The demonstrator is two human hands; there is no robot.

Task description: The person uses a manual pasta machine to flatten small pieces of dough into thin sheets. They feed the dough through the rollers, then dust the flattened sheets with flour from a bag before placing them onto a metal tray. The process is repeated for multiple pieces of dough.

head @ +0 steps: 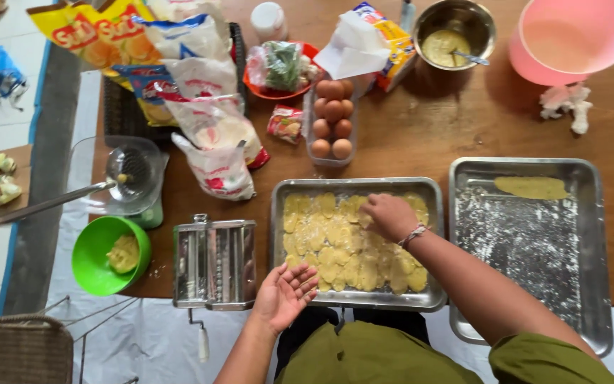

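Dough pieces [349,249] below white flour bags [211,114]

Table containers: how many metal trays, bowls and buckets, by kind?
Metal trays: 2, one full of dough pieces, one floured.
Bowls: 3, green, red, steel.
Pink bucket: 1.
Total: 6.

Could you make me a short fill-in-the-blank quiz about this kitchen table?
1. The right hand reaches into the metal tray of pale yellow ____ pieces.
2. The left hand rests palm ____ at that tray's near edge.
3. The bowl beside the hand-cranked pasta roller is ____.
4. The clear box holds brown ____.

Missing words: dough; up; green; eggs
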